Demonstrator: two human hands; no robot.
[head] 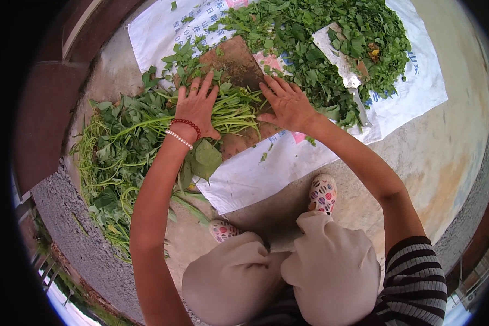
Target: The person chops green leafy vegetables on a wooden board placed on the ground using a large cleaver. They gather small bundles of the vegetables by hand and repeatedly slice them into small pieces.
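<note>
My left hand (pixel 195 104), with a red and a pearl bracelet at its wrist, lies palm down with spread fingers on a bundle of green leafy stems (pixel 236 110). The stems lie across a worn brown chopping board (pixel 232 61). At their right ends is my right hand (pixel 288 104), its fingers apart over the board's right side. Whether it touches the stem ends is hard to tell. A broad-bladed cleaver (pixel 336 57) lies to the right on chopped green leaves (pixel 309 77), bits of leaf on its blade and its handle towards me.
A pile of uncut leafy vines (pixel 122 142) spreads over the concrete floor (pixel 415 175) at left. A white woven plastic sheet (pixel 244 187) with printed writing lies under the board and the chopped heap. My knees (pixel 330 265) and patterned shoes (pixel 322 193) are close to its near edge.
</note>
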